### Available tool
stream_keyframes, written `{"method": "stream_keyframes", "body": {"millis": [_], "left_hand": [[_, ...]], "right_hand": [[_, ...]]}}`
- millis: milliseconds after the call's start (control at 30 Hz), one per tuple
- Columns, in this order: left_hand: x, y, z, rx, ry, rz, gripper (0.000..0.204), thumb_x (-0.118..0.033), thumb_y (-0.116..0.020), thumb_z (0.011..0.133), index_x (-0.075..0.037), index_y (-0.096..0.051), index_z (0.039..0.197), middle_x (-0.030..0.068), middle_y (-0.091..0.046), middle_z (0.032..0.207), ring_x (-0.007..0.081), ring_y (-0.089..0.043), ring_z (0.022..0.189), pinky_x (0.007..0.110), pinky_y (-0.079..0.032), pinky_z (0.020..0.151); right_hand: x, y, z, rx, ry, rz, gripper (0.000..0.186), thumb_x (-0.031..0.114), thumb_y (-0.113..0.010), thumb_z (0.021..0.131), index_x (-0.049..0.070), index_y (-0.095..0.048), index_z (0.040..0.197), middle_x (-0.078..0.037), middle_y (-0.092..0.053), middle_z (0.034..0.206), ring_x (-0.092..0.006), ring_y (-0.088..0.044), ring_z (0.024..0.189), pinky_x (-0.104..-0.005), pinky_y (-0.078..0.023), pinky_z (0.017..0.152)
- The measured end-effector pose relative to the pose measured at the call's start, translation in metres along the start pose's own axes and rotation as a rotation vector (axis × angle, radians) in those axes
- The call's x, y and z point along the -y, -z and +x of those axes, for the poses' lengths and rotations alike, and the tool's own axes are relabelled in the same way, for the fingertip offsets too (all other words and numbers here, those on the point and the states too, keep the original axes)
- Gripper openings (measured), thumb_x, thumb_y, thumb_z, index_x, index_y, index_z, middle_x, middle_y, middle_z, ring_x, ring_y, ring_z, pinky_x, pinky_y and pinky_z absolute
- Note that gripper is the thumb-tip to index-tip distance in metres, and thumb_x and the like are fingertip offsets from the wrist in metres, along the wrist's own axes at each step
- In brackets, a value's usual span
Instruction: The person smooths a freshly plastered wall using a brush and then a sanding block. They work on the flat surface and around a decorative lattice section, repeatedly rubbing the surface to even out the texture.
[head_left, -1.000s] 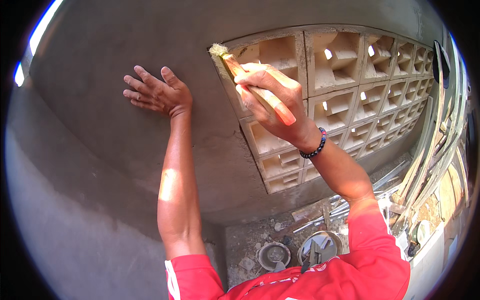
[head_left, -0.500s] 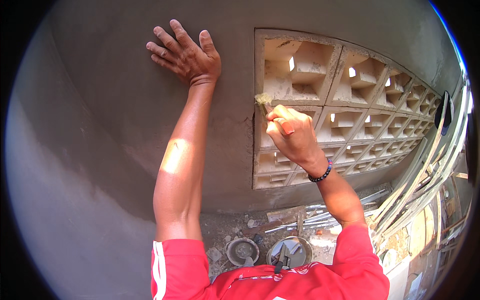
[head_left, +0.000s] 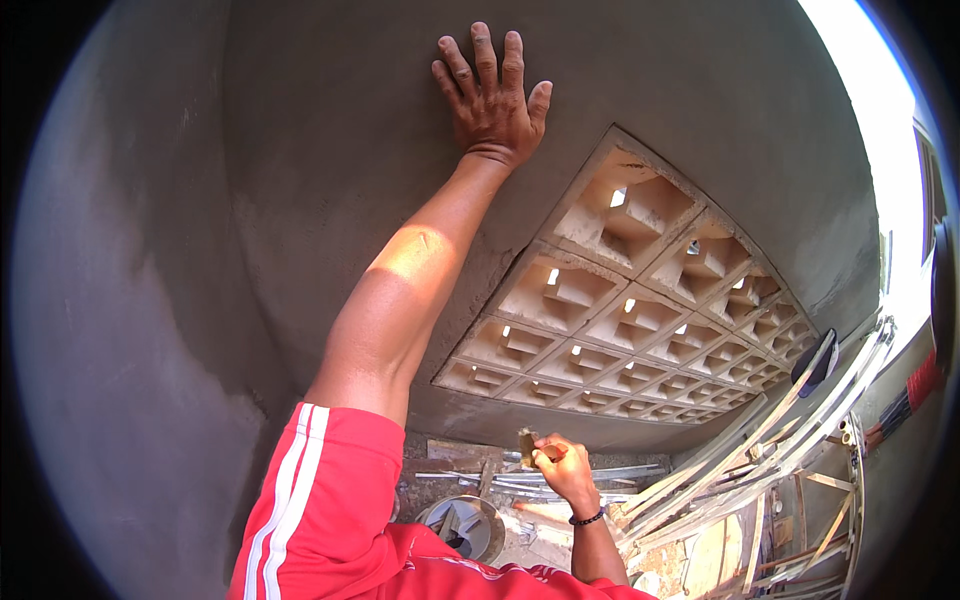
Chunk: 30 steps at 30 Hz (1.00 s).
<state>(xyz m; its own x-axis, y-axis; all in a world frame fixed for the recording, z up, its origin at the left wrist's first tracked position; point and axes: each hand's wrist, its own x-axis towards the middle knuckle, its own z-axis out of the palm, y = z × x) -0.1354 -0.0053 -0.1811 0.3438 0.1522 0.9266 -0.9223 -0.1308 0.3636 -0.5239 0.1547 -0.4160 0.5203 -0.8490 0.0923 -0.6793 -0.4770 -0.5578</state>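
My left hand (head_left: pixel 492 112) lies spread on the grey plastered wall (head_left: pixel 330 130), high up, left of the top corner of the pale vent-block panel (head_left: pixel 628 215) set into that wall. My right hand (head_left: pixel 566 466) is low in the view, below the panel, gripping a brush (head_left: pixel 527 440) with pale bristles pointing up. The brush's handle is mostly hidden in my fingers, and whether its tip touches anything I cannot tell. A beaded bracelet sits on my right wrist.
Bent pale strips (head_left: pixel 820 410) and scrap wood lean along the right side, near a dark cap-like item (head_left: pixel 818 362). Below lie a round bucket (head_left: pixel 478 527) with tools and loose offcuts (head_left: pixel 450 476). A second wall surface (head_left: pixel 120 330) rises at left. A bright opening (head_left: pixel 860 80) shows upper right.
My left hand has moved up and right in the view, still spread. My right hand has gone down with the brush, from the panel's left edge to below the panel. The camera's view has also shifted.
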Motion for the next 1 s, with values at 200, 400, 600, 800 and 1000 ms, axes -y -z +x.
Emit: {"method": "stream_keyframes", "body": {"millis": [200,400,600,800,1000], "left_hand": [[0.001,0.014,0.0,-0.002,0.009,0.035,0.067,-0.05,-0.044,0.095,-0.011,-0.035,0.149,0.0203,-0.025,0.155,0.0469,-0.016,0.143,0.062,-0.013,0.113],[0.006,0.047,-0.008,0.03,-0.059,-0.27,0.068,-0.048,-0.047,0.094,-0.01,-0.034,0.149,0.0199,-0.029,0.153,0.0451,-0.02,0.141,0.063,-0.012,0.113],[0.105,0.142,-0.156,0.505,0.139,-0.388,0.067,-0.046,-0.05,0.094,-0.009,-0.036,0.148,0.0196,-0.039,0.148,0.0411,-0.033,0.137,0.062,-0.015,0.114],[0.216,0.444,-0.432,2.123,0.736,0.522,0.065,-0.043,-0.052,0.094,-0.008,-0.037,0.147,0.0192,-0.049,0.143,0.0372,-0.045,0.134,0.061,-0.019,0.114],[0.209,0.826,-0.543,2.563,0.912,0.54,0.04,-0.036,-0.057,0.087,-0.003,-0.066,0.106,0.0229,-0.067,0.108,0.037,-0.062,0.106,0.047,-0.045,0.096]], "right_hand": [[-0.026,-0.03,-0.08,0.088,-0.248,0.053,0.021,0.015,-0.068,0.079,0.004,-0.069,0.097,-0.017,-0.071,0.082,-0.0326,-0.07,0.079,-0.039,-0.054,0.075],[-0.031,-0.055,-0.147,0.095,-0.457,0.044,0.02,0.011,-0.072,0.078,0.003,-0.069,0.095,-0.014,-0.072,0.083,-0.0229,-0.07,0.079,-0.0342,-0.052,0.071],[-0.071,-0.117,-0.246,0.134,-0.646,0.178,0.014,0.005,-0.068,0.08,0.001,-0.068,0.093,-0.015,-0.072,0.081,-0.0224,-0.071,0.078,-0.0326,-0.053,0.073],[-0.124,-0.167,-0.338,0.131,-0.764,0.304,0.013,0.004,-0.065,0.081,0.001,-0.068,0.094,-0.01,-0.071,0.078,-0.0191,-0.07,0.077,-0.0311,-0.053,0.074],[-0.2,-0.208,-0.365,0.242,-1.039,0.372,0.012,0.005,-0.062,0.084,0.001,-0.068,0.094,-0.01,-0.069,0.077,-0.0175,-0.068,0.063,-0.0312,-0.055,0.052]]}}
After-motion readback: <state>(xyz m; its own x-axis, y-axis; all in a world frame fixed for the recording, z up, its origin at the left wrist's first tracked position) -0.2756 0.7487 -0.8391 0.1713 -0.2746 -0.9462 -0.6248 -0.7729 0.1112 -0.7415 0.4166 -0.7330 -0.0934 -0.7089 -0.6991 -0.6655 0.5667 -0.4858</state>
